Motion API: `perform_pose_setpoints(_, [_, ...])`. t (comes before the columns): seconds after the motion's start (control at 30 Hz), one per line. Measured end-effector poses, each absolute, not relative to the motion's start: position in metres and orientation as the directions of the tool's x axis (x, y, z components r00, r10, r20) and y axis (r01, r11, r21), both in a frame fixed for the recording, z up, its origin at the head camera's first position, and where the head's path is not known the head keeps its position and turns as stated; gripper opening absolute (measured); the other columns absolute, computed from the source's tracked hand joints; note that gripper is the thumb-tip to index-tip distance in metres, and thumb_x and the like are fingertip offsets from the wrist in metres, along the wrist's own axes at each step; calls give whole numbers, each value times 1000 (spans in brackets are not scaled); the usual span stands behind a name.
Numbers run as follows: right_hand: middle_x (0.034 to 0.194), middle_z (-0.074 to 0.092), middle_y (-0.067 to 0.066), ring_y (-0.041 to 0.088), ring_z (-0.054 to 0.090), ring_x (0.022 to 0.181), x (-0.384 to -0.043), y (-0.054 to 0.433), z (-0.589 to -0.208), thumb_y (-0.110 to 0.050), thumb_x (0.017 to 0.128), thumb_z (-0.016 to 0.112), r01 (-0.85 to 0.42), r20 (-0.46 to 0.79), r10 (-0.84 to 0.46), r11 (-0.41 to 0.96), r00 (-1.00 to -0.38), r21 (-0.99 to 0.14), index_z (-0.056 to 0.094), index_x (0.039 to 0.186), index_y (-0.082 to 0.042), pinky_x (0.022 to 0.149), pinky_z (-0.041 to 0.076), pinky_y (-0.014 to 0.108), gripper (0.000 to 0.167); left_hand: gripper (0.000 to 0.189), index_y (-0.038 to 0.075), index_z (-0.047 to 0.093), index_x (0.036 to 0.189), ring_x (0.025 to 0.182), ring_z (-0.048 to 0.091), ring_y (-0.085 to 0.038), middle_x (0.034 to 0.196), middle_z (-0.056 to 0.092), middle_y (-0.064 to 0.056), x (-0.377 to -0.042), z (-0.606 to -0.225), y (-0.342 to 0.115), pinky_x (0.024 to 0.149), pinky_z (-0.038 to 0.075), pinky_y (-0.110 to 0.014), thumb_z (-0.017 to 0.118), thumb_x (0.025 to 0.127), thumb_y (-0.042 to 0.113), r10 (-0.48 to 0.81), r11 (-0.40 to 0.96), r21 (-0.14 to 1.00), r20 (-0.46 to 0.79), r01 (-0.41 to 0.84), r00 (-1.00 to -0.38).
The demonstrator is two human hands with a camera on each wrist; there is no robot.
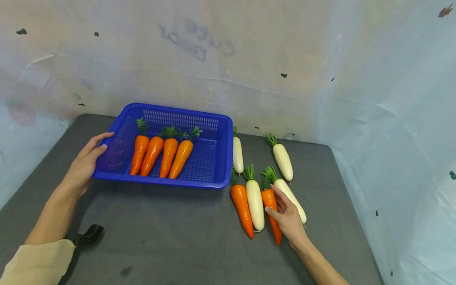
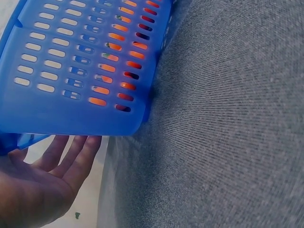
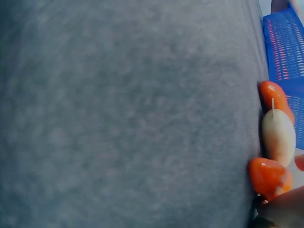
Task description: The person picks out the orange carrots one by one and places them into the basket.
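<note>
A blue plastic basket point(image 1: 199, 184) with slotted walls holds several orange carrots point(image 1: 152, 155) with green tops, lying side by side. My left hand point(image 1: 80, 168) grips its left rim; in the left wrist view the fingers point(image 2: 78, 159) reach up to the basket's edge. To the right, my right hand point(image 1: 288, 217) is over an orange carrot point(image 1: 269, 200), thumb on the carrot's near side and fingers along its other side. Beside that carrot lie a white radish point(image 1: 255, 206) and another carrot point(image 1: 242, 209). A further white radish point(image 1: 293, 200) lies just right of the held carrot.
Two more white radishes lie farther back, one radish point(image 1: 237, 154) against the basket's right side and one radish point(image 1: 283, 160) near the table's back edge. A black strap point(image 1: 87, 236) shows by the left sleeve. Pale plastic sheeting point(image 1: 249, 59) hangs behind the dark grey table point(image 1: 171, 241).
</note>
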State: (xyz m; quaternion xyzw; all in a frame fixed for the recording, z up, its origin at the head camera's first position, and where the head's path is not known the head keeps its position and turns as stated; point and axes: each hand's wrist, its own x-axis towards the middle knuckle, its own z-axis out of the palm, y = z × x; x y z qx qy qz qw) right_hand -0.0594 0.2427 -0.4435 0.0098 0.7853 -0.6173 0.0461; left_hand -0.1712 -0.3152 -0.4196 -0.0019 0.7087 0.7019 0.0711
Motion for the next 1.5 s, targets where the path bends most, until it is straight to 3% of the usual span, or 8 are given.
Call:
perform_pose_setpoints(0.23, [154, 39, 12, 32, 47, 134, -61, 241, -448, 1, 92, 67, 104, -112, -3, 354, -994, -929, 42, 151, -17, 92, 50, 27, 67, 45, 32, 32, 153, 82, 70, -15, 116, 53, 2, -169, -420, -316, 61, 59, -33, 37, 109, 34, 115, -3, 996, -93, -94, -989])
perform_pose_setpoints(0.47, [140, 54, 11, 26, 53, 125, -66, 238, -449, 0, 88, 73, 63, -69, 10, 530, -998, -846, 48, 147, -18, 95, 49, 43, 67, 46, 34, 30, 154, 82, 70, -14, 117, 51, 3, -167, -420, -315, 62, 59, -33, 36, 108, 37, 114, 43, 994, -107, -102, -988])
perform_pose_setpoints(0.6, [129, 61, 10, 25, 59, 115, -68, 238, -448, -1, 88, 74, 57, -52, 25, 567, -998, -822, 48, 147, -16, 88, 52, 39, 66, 46, 33, 30, 154, 82, 71, -15, 116, 54, 3, -168, -419, -314, 62, 59, -33, 37, 109, 36, 116, 17, 994, -110, -109, -987])
perform_pose_setpoints(0.77, [129, 61, 12, 29, 64, 110, -70, 239, -444, -3, 88, 75, 19, -3, 28, 580, -1000, -814, 48, 147, -15, 78, 55, 32, 66, 47, 35, 30, 154, 82, 70, -14, 117, 53, 4, -169, -417, -312, 63, 59, -32, 37, 108, 39, 92, 70, 990, -125, -119, -988])
perform_pose_setpoints(0.97, [128, 60, 14, 28, 70, 94, -72, 239, -433, -3, 88, 75, -76, 71, -30, 479, -997, -874, 48, 146, -17, 68, 58, 31, 66, 47, 35, 29, 154, 82, 71, -13, 117, 52, 4, -169, -417, -312, 63, 59, -31, 37, 107, 41, 82, 101, 988, -127, -119, -988])
perform_pose_setpoints(1.1, [134, 58, 13, 26, 67, 102, -76, 238, -425, -2, 89, 74, -115, 91, -77, 405, -993, -907, 48, 146, -17, 71, 57, 30, 65, 47, 34, 30, 154, 81, 71, -13, 115, 54, 5, -170, -418, -313, 63, 59, -31, 38, 108, 40, 83, 87, 989, -123, -116, -989])
perform_pose_setpoints(1.27, [138, 54, 12, 30, 58, 118, -85, 232, -413, -4, 90, 73, -135, 98, -121, 353, -988, -926, 48, 145, -17, 85, 54, 27, 63, 47, 35, 30, 154, 81, 70, -13, 115, 54, 4, -170, -417, -313, 63, 59, -31, 38, 108, 40, 89, 81, 989, -127, -120, -988])
perform_pose_setpoints(1.5, [144, 50, 6, 35, 58, 121, -103, 216, -389, -17, 92, 74, -90, 35, -149, 383, -988, -919, 47, 145, -28, 85, 56, 38, 61, 47, 34, 31, 153, 78, 70, -15, 114, 56, 3, -172, -416, -313, 62, 59, -31, 39, 107, 38, 92, 46, 991, -127, -123, -988])
